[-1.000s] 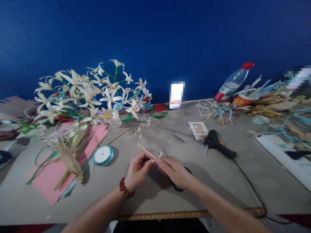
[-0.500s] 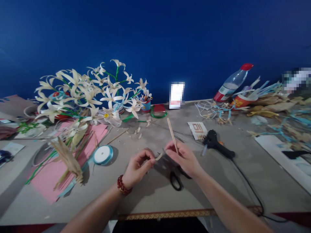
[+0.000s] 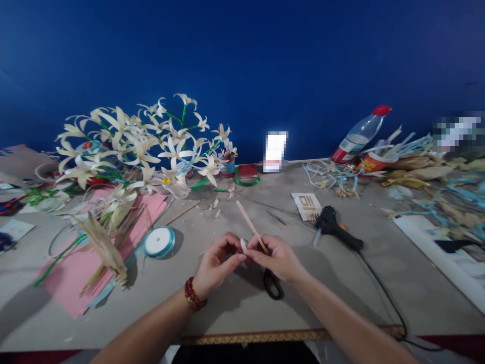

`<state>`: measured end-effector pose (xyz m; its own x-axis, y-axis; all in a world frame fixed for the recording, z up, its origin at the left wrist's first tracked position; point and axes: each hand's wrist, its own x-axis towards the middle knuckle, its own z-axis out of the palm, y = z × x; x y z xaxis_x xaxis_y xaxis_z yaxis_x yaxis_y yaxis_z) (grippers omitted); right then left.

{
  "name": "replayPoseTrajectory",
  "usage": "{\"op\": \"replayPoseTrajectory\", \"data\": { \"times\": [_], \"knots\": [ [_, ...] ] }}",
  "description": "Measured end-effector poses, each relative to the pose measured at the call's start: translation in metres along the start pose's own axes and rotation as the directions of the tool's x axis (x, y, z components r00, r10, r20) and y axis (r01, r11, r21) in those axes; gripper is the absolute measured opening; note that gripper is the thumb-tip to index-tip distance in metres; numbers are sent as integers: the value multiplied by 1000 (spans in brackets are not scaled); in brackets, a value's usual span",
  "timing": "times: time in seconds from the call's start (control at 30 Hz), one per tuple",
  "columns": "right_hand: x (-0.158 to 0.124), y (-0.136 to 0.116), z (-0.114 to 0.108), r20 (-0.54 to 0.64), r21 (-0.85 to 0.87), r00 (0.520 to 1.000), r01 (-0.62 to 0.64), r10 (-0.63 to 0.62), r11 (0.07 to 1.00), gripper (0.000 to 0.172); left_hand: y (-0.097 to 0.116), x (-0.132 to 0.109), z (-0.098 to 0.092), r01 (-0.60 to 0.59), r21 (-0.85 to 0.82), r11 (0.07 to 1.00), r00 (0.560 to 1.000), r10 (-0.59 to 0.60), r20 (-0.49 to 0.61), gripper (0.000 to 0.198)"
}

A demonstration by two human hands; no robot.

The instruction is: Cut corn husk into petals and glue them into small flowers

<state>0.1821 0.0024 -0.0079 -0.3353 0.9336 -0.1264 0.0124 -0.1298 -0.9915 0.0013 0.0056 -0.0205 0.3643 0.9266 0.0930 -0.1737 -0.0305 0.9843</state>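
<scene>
My left hand (image 3: 220,264) pinches a small pale petal (image 3: 243,246) between thumb and fingers, near the middle of the table. Touching the petal's other side is my right hand (image 3: 278,257), its fingers closed round a thin wooden stick (image 3: 249,220) that slants up to the left. Black-handled scissors (image 3: 273,284) lie under my right hand, their blades hidden. A black glue gun (image 3: 338,228) rests to the right of that hand. To the left of my left hand is a roll of light blue ribbon (image 3: 159,241).
White flowers on green stems (image 3: 142,146) fill the back left, behind pink sheets (image 3: 71,280) and dry husks (image 3: 106,247). A bottle (image 3: 358,134) leans at the back right beside a red cup (image 3: 375,162). The glue gun's cord runs to the front edge.
Both hands have come closer together at the petal, which now points upward. The stick in my right hand has tilted further left and moved lower.
</scene>
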Motion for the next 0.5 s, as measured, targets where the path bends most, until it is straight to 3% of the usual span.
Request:
{"op": "replayPoseTrajectory", "data": {
  "times": [0.23, 0.5],
  "knots": [
    [-3, 3, 2, -55, -118, 998, 35, -41, 992, 26, 3, -1, 3, -152, 170, 974, 984, 165, -67, 7],
    [0, -1, 6, -28, -108, 996, 83, -87, 991, 24, 7, 0, 0, -113, 241, 964, 991, 126, -39, 12]
  ]
}}
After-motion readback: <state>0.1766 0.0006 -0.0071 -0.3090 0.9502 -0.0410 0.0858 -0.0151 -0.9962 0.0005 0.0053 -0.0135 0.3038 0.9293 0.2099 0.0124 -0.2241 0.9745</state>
